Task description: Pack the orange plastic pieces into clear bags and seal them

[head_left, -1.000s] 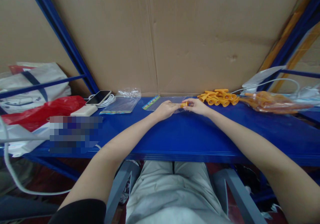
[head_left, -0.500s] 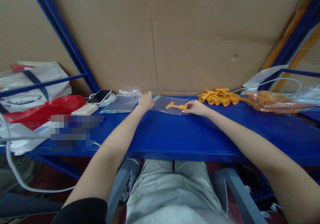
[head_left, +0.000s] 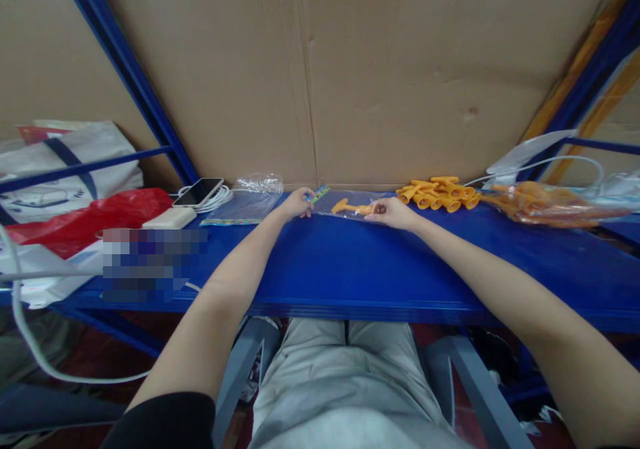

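My left hand (head_left: 300, 203) pinches the colourful printed end of a clear plastic bag (head_left: 324, 203), which stretches to the right over the blue shelf. An orange plastic piece (head_left: 356, 209) with a T-shaped left end and a flared, hollow right end lies along this bag, seemingly inside it. My right hand (head_left: 396, 214) is closed around the flared end, at the bag's right edge. Its fingers partly hide that end and the bag's edge. Left of my left hand lies a stack of flat clear bags (head_left: 243, 209) with a printed strip.
Right of my right hand is a pile of several similar orange pieces (head_left: 437, 194). Further right sits a clear bag of orange pieces (head_left: 540, 203). On the left are a phone (head_left: 199, 193) on a coiled white cable, a white box (head_left: 170, 219) and a red plastic bag (head_left: 100, 219). Cardboard (head_left: 370, 75) stands behind.
My left hand has turned and lowered slightly, now gripping the bag's printed end. My right hand has shifted a little left with the orange piece, and the bag now appears to cover it.
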